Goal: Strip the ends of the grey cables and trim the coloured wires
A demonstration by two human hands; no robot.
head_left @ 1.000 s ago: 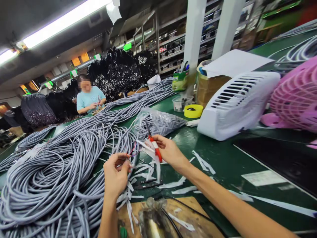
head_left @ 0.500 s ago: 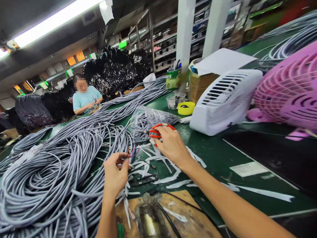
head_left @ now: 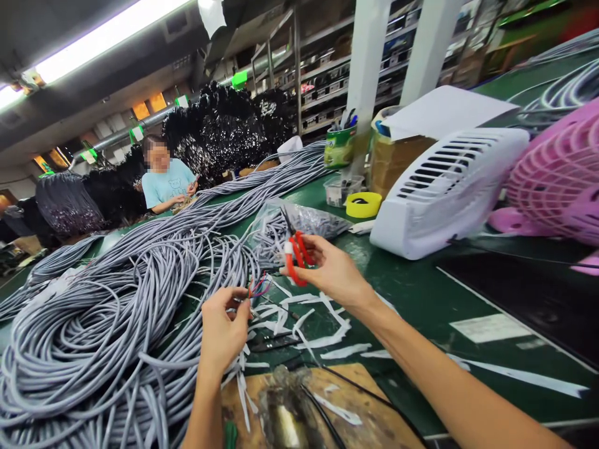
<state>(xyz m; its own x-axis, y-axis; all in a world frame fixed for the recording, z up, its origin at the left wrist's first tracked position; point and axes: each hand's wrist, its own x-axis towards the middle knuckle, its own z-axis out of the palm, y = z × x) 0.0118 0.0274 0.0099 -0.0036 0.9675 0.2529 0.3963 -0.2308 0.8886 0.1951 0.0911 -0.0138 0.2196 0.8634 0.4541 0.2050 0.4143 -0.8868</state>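
One heap of grey cable [head_left: 116, 299] across the green bench [head_left: 421, 299]. Two fans at right: white fan [head_left: 449, 187], pink fan [head_left: 556, 174]. One co-worker [head_left: 166, 181] seated at far end, shelving behind, strip light overhead. White strips [head_left: 322, 340] littered mid-bench (too many to count). One pair of red-handled cutters [head_left: 296, 255] gripped in raised right hand [head_left: 332, 271], blades up. One cable end [head_left: 243, 300], coloured cores fanned, pinched in left hand [head_left: 224, 330], lower, near the cutters, not touching.

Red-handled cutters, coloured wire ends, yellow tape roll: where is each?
Red-handled cutters [head_left: 292, 264]: head view, on the red handles.
Coloured wire ends [head_left: 259, 286]: head view, on the fanned strands.
Yellow tape roll [head_left: 364, 212]: head view, on its front rim.
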